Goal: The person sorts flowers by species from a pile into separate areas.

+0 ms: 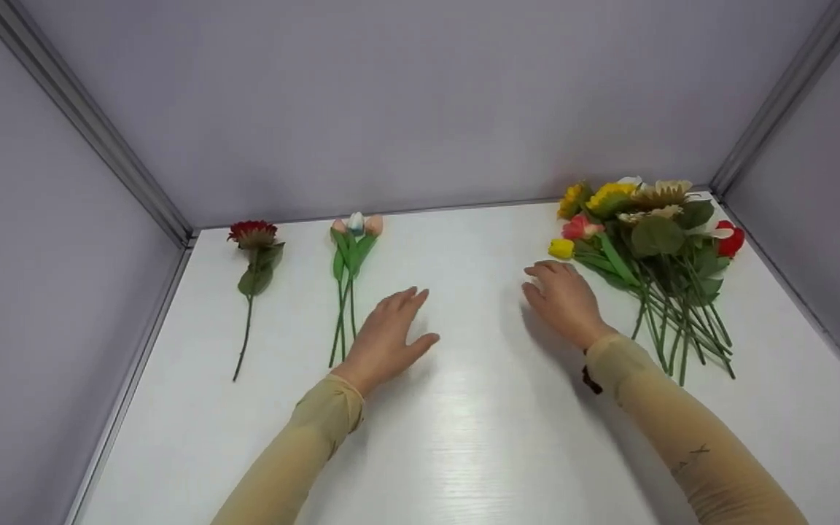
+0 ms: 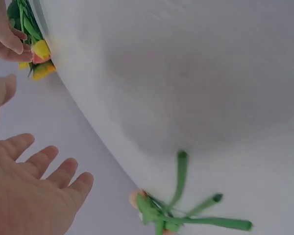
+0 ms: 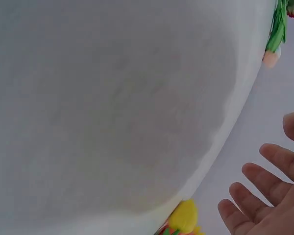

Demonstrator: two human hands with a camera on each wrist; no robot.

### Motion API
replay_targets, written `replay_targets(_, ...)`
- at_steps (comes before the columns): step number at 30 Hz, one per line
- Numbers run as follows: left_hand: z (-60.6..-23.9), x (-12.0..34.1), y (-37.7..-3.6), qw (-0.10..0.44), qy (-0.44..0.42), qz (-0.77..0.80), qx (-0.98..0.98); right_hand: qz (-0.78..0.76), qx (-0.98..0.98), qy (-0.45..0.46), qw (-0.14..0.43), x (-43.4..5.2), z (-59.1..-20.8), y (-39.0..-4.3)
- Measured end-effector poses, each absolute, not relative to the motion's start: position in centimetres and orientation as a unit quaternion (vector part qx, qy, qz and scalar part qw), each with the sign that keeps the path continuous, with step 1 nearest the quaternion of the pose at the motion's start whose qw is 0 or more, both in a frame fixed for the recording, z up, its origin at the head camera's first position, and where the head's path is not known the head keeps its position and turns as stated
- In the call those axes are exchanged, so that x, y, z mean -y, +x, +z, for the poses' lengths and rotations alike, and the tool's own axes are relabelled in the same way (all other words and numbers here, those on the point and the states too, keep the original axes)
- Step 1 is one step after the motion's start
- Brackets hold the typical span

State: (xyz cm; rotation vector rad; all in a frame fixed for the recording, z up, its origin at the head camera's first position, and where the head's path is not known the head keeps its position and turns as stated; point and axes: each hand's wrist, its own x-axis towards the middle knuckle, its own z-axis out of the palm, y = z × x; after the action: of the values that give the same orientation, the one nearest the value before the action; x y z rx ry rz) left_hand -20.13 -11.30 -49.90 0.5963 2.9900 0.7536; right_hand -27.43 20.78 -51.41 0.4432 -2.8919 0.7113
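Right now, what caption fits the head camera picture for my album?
Two open hands, left hand and right hand, hover between tulips and flower pile.

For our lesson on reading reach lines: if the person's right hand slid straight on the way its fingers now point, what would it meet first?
Most likely the yellow tulip bud at the near left edge of the mixed flower pile. The right hand lies open with its fingers aimed up-table, their tips just short of that bud. Height above the white table is unclear.

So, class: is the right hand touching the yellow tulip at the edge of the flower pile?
Apart. In the head view, white table shows between the right hand and the yellow tulip; the fingers are spread and hold nothing.
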Motion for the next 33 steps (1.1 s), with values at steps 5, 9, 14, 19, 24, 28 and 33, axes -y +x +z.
replay_targets(5, -50.1, 7.9, -18.8, 0.026, 0.294, 0.188, -0.937, 0.273, 0.956, 0.083, 0.061, -25.1, -51.0, -26.9)
replay_targets(9, -50.6, 5.5, -17.9, 0.027, 0.354, 0.148, -0.923, 0.281, 0.957, 0.051, 0.055, -28.2, -50.3, -26.3)
replay_targets(14, -51.3, 2.8, -17.0, 0.026, 0.394, 0.098, -0.914, 0.314, 0.947, 0.016, 0.068, -32.5, -49.7, -25.7)
replay_targets(19, -51.4, 0.0, -16.5, 0.022, 0.417, 0.058, -0.907, 0.31, 0.948, -0.017, 0.071, -36.4, -49.4, -25.2)
replay_targets(24, -50.9, -3.3, -16.1, 0.012, 0.434, 0.036, -0.9, 0.297, 0.952, -0.045, 0.052, -38.6, -49.4, -24.9)
replay_targets(28, -50.6, -5.7, -16.0, 0.006, 0.442, 0.027, -0.896, 0.29, 0.955, -0.058, 0.031, -39.2, -49.6, -24.9)
replay_targets(33, -50.8, -7.6, -15.8, 0.008, 0.452, 0.026, -0.891, 0.281, 0.957, -0.062, 0.021, -39.7, -49.8, -24.9)
